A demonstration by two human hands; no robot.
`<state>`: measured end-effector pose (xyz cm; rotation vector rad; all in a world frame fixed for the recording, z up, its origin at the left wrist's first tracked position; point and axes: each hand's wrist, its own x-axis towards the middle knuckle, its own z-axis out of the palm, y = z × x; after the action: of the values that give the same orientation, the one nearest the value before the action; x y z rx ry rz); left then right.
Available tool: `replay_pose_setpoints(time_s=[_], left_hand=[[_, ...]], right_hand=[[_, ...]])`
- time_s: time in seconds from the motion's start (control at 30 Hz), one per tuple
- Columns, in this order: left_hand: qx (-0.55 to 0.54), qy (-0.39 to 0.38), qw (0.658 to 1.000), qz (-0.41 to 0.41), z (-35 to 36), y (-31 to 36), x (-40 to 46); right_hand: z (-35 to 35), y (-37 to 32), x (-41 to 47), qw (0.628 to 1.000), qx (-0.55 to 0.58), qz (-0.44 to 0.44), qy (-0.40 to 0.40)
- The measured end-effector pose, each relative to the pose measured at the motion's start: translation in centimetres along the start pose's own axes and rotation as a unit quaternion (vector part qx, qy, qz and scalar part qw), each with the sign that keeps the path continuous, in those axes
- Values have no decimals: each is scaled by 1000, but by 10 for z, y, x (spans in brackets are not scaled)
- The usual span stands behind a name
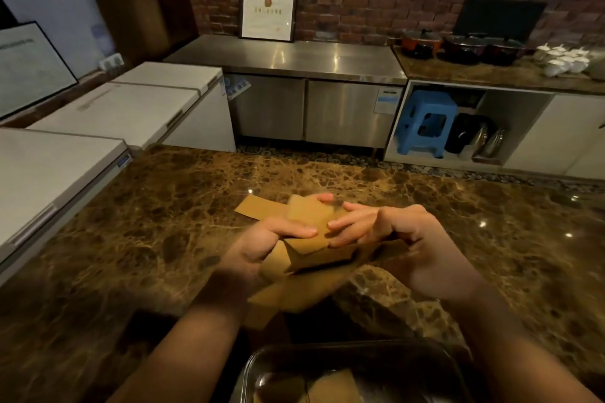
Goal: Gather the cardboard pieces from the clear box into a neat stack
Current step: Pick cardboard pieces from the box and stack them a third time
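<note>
Over the brown marble counter, both hands hold a loose bundle of tan cardboard pieces. My left hand grips the bundle from the left, thumb on top. My right hand holds its right side, fingers resting on the top piece. The pieces are fanned and uneven, some hanging below my hands. One flat cardboard piece lies on the counter behind the hands. The clear box sits at the bottom edge, close to me, with a cardboard piece inside.
White chest freezers line the left side of the counter. Across the aisle stand a steel cabinet, a blue stool, and pots on a far counter.
</note>
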<state>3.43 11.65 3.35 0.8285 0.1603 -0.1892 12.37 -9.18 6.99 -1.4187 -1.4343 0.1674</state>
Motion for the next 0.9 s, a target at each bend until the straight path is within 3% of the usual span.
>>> replay_pose_setpoints(time_s=[0.07,0.13,0.23,0.37,0.47,0.57,0.7,0.9], left_hand=[[-19,4,997,80,-4,1,0],[-63,17,986,152,-7,1,2],[-105,54,966,232,-11,-1,4],[1,141,951,276,-8,-7,6],[56,145,953,258,0,-16,8],[116,141,968,172,7,-18,2],[128,176,969,119,11,-21,2],[-61,203,971,108,11,-17,8]], right_hand=[[-1,1,-3,999,4,3,35],[3,1,-7,979,93,93,158],[8,13,-12,883,266,224,315],[14,22,-11,811,386,314,308],[26,26,-4,777,425,368,281],[33,29,2,771,421,395,270],[34,25,4,798,382,406,229],[26,21,-2,809,359,417,207]])
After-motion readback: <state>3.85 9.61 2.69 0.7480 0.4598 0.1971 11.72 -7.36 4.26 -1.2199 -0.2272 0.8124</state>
